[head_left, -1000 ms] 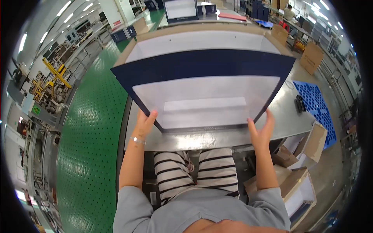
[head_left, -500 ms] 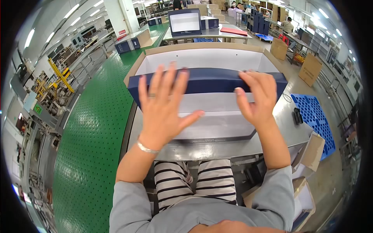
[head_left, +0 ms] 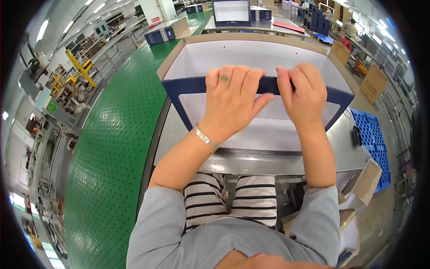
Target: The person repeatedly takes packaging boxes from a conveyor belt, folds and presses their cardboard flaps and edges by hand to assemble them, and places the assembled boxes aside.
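Gripping navy-fronted box [head_left: 268, 130] mid-frame, with left hand [head_left: 230, 102] and right hand [head_left: 307, 98], fingers [head_left: 226, 75] curled closed over upper front edge, above metal table [head_left: 345, 152].

Bright, cool light from ceiling tube lights [head_left: 43, 29], upper left and upper right. Glare specks on green perforated surface [head_left: 116, 134], left. Fisheye curvature; black vignette at corners; far background soft.

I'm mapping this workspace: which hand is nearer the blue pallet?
Right. The right hand is curled over the front edge of the box, towards the blue pallet; the left hand is on the same edge, farther away.
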`<state>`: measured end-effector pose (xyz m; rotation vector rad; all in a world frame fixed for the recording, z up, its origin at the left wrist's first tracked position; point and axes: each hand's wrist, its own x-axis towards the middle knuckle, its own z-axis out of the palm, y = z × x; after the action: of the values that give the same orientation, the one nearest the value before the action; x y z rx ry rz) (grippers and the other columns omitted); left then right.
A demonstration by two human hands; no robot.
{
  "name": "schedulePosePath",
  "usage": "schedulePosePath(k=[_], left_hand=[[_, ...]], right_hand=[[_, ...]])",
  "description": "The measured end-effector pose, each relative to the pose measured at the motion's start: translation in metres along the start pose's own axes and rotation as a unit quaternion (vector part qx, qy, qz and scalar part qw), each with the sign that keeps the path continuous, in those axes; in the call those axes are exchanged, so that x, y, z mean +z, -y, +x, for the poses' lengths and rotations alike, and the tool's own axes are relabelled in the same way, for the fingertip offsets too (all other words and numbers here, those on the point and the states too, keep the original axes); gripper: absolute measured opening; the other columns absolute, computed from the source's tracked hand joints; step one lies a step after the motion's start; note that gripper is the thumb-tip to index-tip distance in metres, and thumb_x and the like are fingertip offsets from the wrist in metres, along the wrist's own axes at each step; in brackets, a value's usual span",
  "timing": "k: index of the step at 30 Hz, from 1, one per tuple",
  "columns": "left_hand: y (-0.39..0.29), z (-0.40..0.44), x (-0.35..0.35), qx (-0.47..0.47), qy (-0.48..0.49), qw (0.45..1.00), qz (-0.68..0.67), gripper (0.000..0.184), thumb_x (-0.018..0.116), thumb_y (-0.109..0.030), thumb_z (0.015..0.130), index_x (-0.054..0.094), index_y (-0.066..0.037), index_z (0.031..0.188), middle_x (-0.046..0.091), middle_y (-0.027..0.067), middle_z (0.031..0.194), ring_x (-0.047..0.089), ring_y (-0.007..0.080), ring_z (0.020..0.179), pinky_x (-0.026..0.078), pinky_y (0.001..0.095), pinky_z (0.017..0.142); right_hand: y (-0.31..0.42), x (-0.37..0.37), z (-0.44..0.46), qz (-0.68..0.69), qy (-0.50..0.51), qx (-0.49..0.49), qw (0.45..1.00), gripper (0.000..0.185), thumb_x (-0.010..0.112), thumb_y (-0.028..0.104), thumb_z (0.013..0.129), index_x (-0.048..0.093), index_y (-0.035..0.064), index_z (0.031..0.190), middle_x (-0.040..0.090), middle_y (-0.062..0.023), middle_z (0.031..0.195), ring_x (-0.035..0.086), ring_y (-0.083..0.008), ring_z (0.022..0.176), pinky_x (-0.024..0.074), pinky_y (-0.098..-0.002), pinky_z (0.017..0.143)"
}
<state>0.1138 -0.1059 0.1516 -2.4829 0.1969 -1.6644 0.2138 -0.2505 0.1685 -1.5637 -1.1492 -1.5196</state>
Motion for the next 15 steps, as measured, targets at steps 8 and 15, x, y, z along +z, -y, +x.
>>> schedulePosePath(k=[8,15], left_hand=[[0.07,-0.014,-0.008,0.048,-0.051,0.997,0.012,0.025,0.064,-0.037,0.091,0.056,-0.014,0.087,0.052,0.0008,0.081,0.049,0.0205,0.072,0.04,0.0348,0.072],[0.083,-0.013,0.0,-0.04,-0.027,0.996,0.079,0.039,0.068,-0.039,0.089,0.05,-0.015,0.064,0.049,-0.0016,0.069,0.045,0.0181,0.059,0.037,0.0318,0.057]], right_hand=[[-0.035,-0.011,-0.006,-0.103,0.048,-0.04,0.993,0.027,0.071,0.011,0.084,0.054,0.0082,0.063,0.045,0.0002,0.063,0.039,-0.0172,0.054,0.0329,-0.0291,0.05],[-0.04,-0.013,-0.013,-0.124,0.075,0.013,0.989,0.032,0.07,0.012,0.085,0.052,0.008,0.059,0.044,-0.0008,0.06,0.039,-0.0183,0.053,0.0336,-0.0304,0.049]])
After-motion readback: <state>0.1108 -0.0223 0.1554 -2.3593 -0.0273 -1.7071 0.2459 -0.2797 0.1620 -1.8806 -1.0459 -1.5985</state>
